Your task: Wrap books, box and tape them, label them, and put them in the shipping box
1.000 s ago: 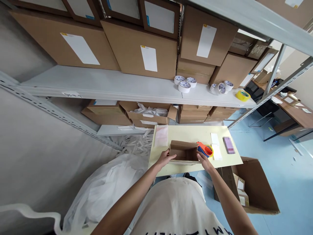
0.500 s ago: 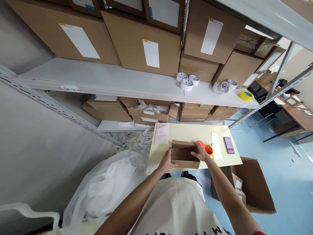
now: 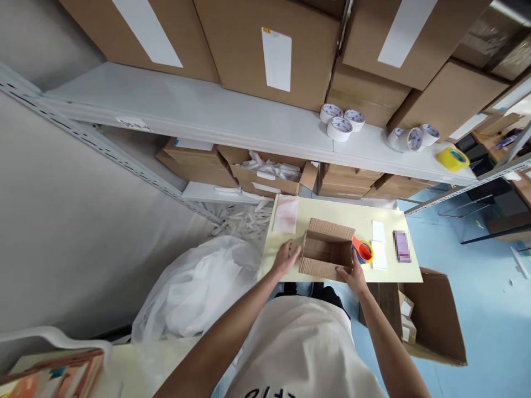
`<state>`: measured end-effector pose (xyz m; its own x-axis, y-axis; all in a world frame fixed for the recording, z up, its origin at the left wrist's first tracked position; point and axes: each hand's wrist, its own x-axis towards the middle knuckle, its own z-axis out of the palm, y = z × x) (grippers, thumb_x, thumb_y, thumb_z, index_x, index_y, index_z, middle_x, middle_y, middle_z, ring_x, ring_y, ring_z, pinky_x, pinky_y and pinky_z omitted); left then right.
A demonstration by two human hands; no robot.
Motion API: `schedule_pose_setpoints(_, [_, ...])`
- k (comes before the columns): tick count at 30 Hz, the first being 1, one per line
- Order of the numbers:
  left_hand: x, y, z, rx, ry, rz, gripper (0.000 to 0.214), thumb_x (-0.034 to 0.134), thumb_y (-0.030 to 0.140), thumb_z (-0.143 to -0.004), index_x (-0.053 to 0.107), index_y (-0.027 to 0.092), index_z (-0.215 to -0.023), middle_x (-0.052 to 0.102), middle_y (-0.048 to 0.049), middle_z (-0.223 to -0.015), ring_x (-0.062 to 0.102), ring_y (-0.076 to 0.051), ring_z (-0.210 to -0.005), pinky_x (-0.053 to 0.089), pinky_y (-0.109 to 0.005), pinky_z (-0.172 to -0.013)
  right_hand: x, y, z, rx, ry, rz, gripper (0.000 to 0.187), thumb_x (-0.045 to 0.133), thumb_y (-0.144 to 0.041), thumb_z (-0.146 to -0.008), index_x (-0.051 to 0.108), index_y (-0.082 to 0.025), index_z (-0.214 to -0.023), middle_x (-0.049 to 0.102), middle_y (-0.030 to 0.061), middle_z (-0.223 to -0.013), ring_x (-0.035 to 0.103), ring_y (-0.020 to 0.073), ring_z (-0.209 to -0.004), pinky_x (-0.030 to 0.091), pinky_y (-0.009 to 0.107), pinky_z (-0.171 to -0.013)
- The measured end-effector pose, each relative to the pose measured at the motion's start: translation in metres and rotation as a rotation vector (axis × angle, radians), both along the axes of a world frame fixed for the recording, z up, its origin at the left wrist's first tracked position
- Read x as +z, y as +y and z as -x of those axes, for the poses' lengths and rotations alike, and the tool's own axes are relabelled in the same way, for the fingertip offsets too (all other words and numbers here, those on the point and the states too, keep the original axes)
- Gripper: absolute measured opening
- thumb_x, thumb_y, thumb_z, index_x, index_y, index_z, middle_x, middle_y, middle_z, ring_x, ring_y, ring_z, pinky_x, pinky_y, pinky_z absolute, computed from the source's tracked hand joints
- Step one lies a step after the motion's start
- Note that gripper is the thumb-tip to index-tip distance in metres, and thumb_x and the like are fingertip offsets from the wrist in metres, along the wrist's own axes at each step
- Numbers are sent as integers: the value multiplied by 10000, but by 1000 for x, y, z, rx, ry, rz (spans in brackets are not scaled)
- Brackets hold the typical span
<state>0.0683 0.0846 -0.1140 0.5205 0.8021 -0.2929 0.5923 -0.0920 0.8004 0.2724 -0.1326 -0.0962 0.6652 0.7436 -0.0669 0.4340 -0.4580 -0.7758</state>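
An open-topped cardboard box sits on the pale yellow tabletop, its long flaps folded outward and nothing visible inside. My right hand grips its right end near the front corner, thumb over the front flap. Off the box's left end, my left hand has its fingers apart and holds nothing. An orange tape dispenser with a yellow-edged roll lies right behind my right hand. Farther right are white paper slips and a purple, pixelated item. A thin pinkish-white sheet rests at the table's back left.
Above the table runs a grey shelf with tape rolls and large cartons. A big white plastic bag bulges on the left. On the floor at right stands an open carton with small boxes inside.
My left hand has let go of the box's left end and moved off it. My right hand has shifted to the right end's outside, and the flaps have spread outward. The view has shifted.
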Motion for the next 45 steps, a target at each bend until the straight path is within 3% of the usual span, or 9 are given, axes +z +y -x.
schedule_pose_setpoints(4, [5, 59, -8, 226, 322, -84, 530, 575, 400, -851, 541, 103, -1289, 586, -216, -1302, 549, -322, -1236, 435, -394, -1004, 5, -1, 9, -97, -2, 73, 942, 678, -626, -720, 345, -180, -1481, 510, 184, -1437, 463, 350, -1345, 411, 538, -1063])
schedule_pose_setpoints(8, [-3, 106, -31, 262, 400, -67, 536, 606, 350, -827, 532, 82, -1286, 593, -232, -1268, 540, -338, -1234, 436, -404, -991, 12, -9, 17, -110, 0, 97, 899, 659, -616, -745, 361, -182, -1474, 518, 187, -1429, 539, 344, -1269, 476, 521, -993])
schedule_pose_setpoints(17, [-42, 140, -68, 293, 497, 22, 589, 680, 236, -748, 484, 74, -1279, 545, -244, -1296, 542, -352, -1216, 465, -414, -958, 19, -10, 25, -152, 11, 155, 897, 652, -622, -763, 353, -176, -1482, 527, 195, -1417, 570, 335, -1227, 523, 482, -924])
schedule_pose_setpoints(22, [-19, 130, -40, 261, 375, -32, 388, 537, 129, -795, 560, 112, -1182, 648, -193, -1143, 606, -313, -1132, 487, -403, -940, 17, 1, 20, -113, -18, 143, 855, 639, -600, -778, 364, -194, -1478, 530, 167, -1424, 503, 330, -1310, 423, 520, -1055])
schedule_pose_setpoints(29, [63, 114, 25, 154, 129, -285, 293, 540, 204, -807, 610, 199, -1092, 715, -70, -973, 656, -259, -956, 511, -340, -863, 13, 28, 21, -71, 47, 57, 804, 641, -541, -767, 396, -195, -1450, 544, 150, -1412, 497, 326, -1316, 421, 516, -1056])
schedule_pose_setpoints(32, [101, 110, 26, -13, 17, -377, 294, 534, 257, -827, 623, 188, -1099, 716, -53, -969, 656, -232, -884, 516, -308, -804, 13, 41, 25, -72, 70, 23, 793, 654, -490, -755, 386, -218, -1450, 539, 129, -1420, 507, 321, -1307, 441, 501, -1038])
schedule_pose_setpoints(35, [125, 93, 1, -216, -39, -355, 290, 535, 236, -825, 639, 187, -1091, 720, -41, -1004, 658, -214, -886, 512, -291, -807, 13, 48, 28, -139, 98, 52, 809, 685, -469, -719, 400, -212, -1431, 589, 141, -1356, 560, 336, -1247, 483, 490, -977])
schedule_pose_setpoints(39, [124, 60, -38, -401, 52, -353, 329, 500, 134, -823, 642, 191, -1113, 716, -71, -1099, 650, -229, -1019, 477, -320, -911, 11, 50, 30, -199, 115, 104, 736, 716, -475, -684, 487, -194, -1324, 652, 156, -1247, 629, 333, -1150, 520, 440, -900])
schedule_pose_setpoints(45, [92, 42, -60, -519, 164, -324, 253, 566, 101, -763, 680, 211, -960, 745, -72, -977, 681, -247, -959, 500, -326, -830, 16, 51, 32, -171, 87, 157, 560, 704, -409, -723, 523, -216, -1217, 704, 123, -1111, 673, 316, -1035, 530, 403, -800])
